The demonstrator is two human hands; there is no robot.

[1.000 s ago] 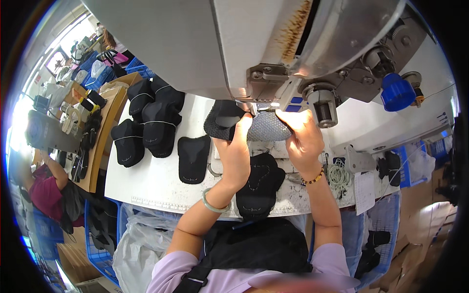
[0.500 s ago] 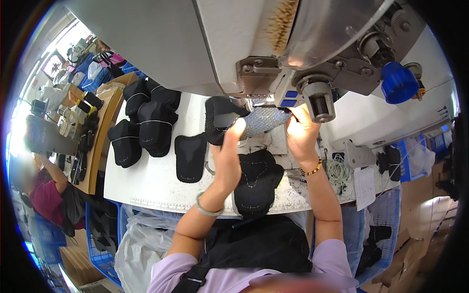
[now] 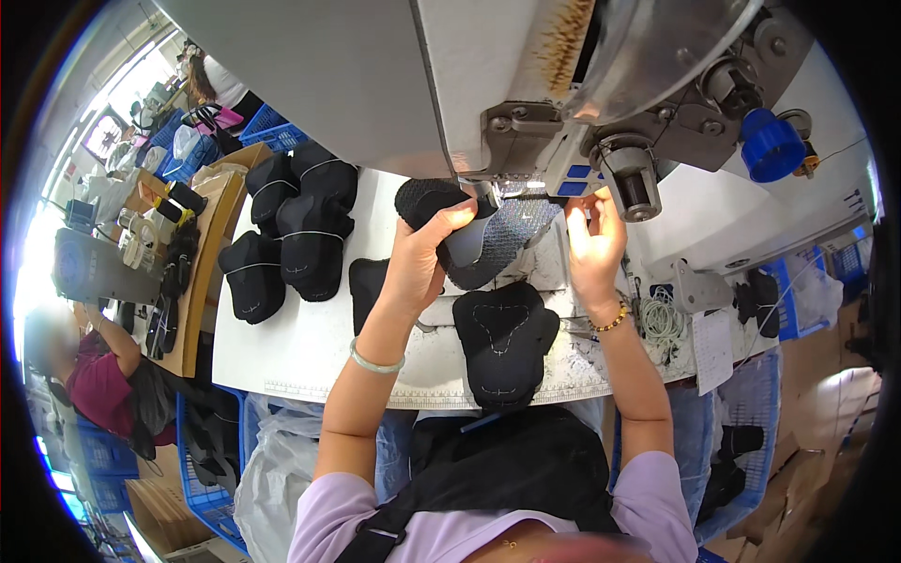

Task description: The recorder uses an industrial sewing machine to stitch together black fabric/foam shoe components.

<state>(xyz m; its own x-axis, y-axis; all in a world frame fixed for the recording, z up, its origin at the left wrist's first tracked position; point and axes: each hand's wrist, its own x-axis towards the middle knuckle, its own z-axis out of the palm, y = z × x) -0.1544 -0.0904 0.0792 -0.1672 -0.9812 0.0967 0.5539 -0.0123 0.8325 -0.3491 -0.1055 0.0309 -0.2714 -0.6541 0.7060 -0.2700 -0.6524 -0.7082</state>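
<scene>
Under the head of the sewing machine [image 3: 535, 122] lies a shoe upper [image 3: 511, 235], black with a shiny grey mesh part. My left hand [image 3: 422, 258] grips its near left edge, thumb on top and fingers beneath. My right hand [image 3: 598, 249] is at the upper's right end, just below the machine head. Its fingers are curled together; what they pinch, if anything, is hidden. A stack of black shoe-upper pieces [image 3: 507, 342] with white stitch marks lies on the white table [image 3: 310, 352] in front of me. Another black piece [image 3: 368, 291] is partly behind my left forearm.
Tied bundles of black pieces [image 3: 314, 239] stand at the table's left. On the right are coiled cord [image 3: 662, 317] and a paper sheet [image 3: 712, 347]. Blue crates [image 3: 751, 450] flank me below the table. A co-worker in a dark red top [image 3: 99, 385] sits at far left.
My left hand has turned the upper, and its near end has swung toward me. My right hand has let go of the mesh's top edge and curled its fingers. The view has shifted slightly.
</scene>
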